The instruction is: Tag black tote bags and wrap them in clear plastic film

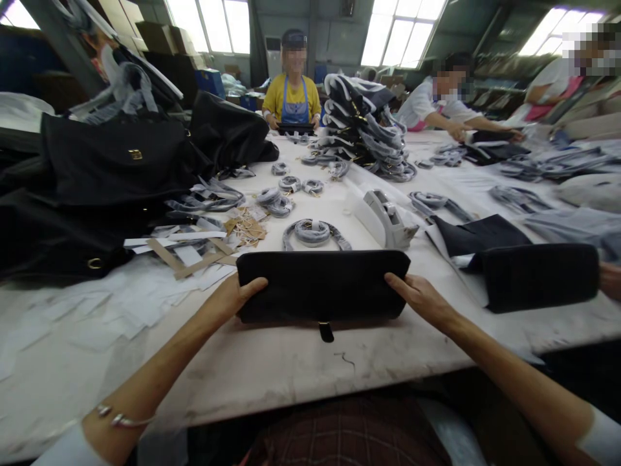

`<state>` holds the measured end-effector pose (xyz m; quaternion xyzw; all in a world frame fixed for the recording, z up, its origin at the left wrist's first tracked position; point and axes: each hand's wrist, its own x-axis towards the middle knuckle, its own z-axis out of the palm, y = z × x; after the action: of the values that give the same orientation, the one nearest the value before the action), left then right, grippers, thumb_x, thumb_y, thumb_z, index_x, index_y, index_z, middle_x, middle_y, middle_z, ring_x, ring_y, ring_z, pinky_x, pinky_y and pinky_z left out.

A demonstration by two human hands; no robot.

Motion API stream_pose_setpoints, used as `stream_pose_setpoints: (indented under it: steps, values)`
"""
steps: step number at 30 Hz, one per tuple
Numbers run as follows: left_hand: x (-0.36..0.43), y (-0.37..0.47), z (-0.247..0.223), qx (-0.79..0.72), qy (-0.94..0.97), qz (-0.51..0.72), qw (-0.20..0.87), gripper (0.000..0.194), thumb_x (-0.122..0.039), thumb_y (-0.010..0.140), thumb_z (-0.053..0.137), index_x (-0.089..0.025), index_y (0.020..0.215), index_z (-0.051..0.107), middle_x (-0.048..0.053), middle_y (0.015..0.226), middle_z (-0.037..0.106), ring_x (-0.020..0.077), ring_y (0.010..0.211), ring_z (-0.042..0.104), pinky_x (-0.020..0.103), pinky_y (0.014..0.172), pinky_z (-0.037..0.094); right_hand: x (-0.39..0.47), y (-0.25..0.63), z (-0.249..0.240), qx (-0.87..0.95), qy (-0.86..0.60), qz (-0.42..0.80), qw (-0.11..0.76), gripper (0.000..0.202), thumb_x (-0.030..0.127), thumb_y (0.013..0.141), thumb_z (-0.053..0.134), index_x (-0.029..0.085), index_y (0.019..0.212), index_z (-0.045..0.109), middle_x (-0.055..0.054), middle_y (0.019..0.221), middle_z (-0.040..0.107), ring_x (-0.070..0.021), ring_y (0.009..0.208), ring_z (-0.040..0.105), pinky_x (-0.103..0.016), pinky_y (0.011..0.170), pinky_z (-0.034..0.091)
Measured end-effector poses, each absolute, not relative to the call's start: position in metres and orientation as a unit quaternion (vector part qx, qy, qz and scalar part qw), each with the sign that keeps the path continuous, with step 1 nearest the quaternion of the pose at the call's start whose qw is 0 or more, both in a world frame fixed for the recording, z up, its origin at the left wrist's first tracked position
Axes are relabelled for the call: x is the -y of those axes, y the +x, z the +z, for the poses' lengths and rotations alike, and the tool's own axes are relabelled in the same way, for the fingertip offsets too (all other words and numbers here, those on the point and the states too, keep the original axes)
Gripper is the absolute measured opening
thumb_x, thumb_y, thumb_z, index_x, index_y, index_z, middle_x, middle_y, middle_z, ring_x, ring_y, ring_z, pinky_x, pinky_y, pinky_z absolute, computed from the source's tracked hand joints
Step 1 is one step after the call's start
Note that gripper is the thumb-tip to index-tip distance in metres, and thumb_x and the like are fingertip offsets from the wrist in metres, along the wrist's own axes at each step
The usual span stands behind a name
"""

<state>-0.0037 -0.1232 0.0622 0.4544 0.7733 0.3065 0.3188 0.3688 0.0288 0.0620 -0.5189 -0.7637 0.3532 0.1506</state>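
A black bag (323, 286) is held up in front of me over the near part of the table, its long side running left to right. A small black tab with a gold-coloured edge hangs below its lower middle. My left hand (246, 291) grips the bag's left end, thumb on the near face. At the right end, my right hand (412, 292) holds it the same way. The fingers behind the bag are hidden. Just beyond it lies a wrapped, coiled strap (313, 233).
On the white table (213, 382), black bags (111, 155) and paper scraps (97, 304) lie left. A tape dispenser (383, 217) and a stack of wrapped bags (361, 123) stand beyond. Another black bag (541, 275) is at right, beside a person's hand (610, 280). More people work across the table.
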Motion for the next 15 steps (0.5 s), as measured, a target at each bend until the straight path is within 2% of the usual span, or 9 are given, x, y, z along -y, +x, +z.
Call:
stream_pose_setpoints:
  steps: [3,6,8,10,12,14,15]
  values:
    - [0.108,-0.005,0.065,-0.797,0.495,0.252,0.238,0.069,-0.067,0.078,0.051,-0.015,0.124,0.054,0.014,0.117,0.066,0.0332,0.108,0.062,0.044,0.095,0.047,-0.045,0.359,0.058,0.744,-0.539,0.386,0.081,0.065,0.075,0.081,0.037,0.019,0.055,0.054,-0.006,0.052,0.060,-0.0195,0.051,0.058,-0.028,0.048,0.045]
    - [0.103,-0.002,0.068,-0.843,0.490,0.155,0.160,0.081,-0.073,0.078,0.047,-0.012,0.131,0.047,0.020,0.114,0.066,0.0379,0.105,0.063,0.049,0.089,0.048,-0.056,0.354,0.054,0.725,-0.549,0.415,0.031,0.070,0.079,0.080,0.034,0.018,0.055,0.057,-0.007,0.046,0.058,-0.0187,0.043,0.056,-0.029,0.043,0.044]
    - [0.104,0.003,0.072,-0.850,0.507,0.123,0.079,0.082,-0.070,0.081,0.047,-0.011,0.138,0.039,0.023,0.122,0.062,0.0393,0.109,0.061,0.050,0.088,0.048,-0.061,0.352,0.055,0.727,-0.551,0.410,0.006,0.072,0.081,0.079,0.032,0.018,0.055,0.058,-0.007,0.045,0.058,-0.0183,0.040,0.055,-0.029,0.042,0.044]
    - [0.102,0.011,0.075,-0.813,0.565,0.135,-0.036,0.077,-0.057,0.086,0.051,-0.013,0.145,0.030,0.023,0.140,0.048,0.0381,0.125,0.049,0.051,0.098,0.043,-0.066,0.349,0.056,0.729,-0.553,0.403,-0.020,0.075,0.083,0.078,0.032,0.018,0.053,0.059,-0.008,0.045,0.059,-0.0190,0.039,0.055,-0.030,0.043,0.044]
    - [0.096,0.019,0.075,-0.747,0.641,0.141,-0.112,0.061,-0.036,0.092,0.049,-0.015,0.146,0.031,0.018,0.150,0.035,0.0337,0.138,0.034,0.051,0.110,0.030,-0.073,0.347,0.057,0.734,-0.554,0.391,-0.041,0.076,0.084,0.076,0.032,0.018,0.052,0.061,-0.009,0.048,0.062,-0.0200,0.040,0.057,-0.031,0.045,0.045]
    - [0.086,0.028,0.072,-0.688,0.709,0.119,-0.098,0.048,-0.015,0.093,0.039,-0.015,0.140,0.043,0.015,0.150,0.038,0.0283,0.140,0.031,0.048,0.115,0.024,-0.079,0.344,0.059,0.750,-0.557,0.352,-0.063,0.077,0.084,0.077,0.031,0.017,0.055,0.064,-0.011,0.053,0.065,-0.0207,0.042,0.059,-0.032,0.048,0.046]
    - [0.080,0.031,0.069,-0.667,0.734,0.107,-0.068,0.048,-0.008,0.091,0.034,-0.014,0.137,0.047,0.014,0.148,0.041,0.0255,0.139,0.034,0.045,0.115,0.025,-0.082,0.343,0.060,0.762,-0.562,0.315,-0.068,0.077,0.083,0.077,0.032,0.017,0.059,0.066,-0.011,0.056,0.066,-0.0216,0.044,0.060,-0.034,0.051,0.047]
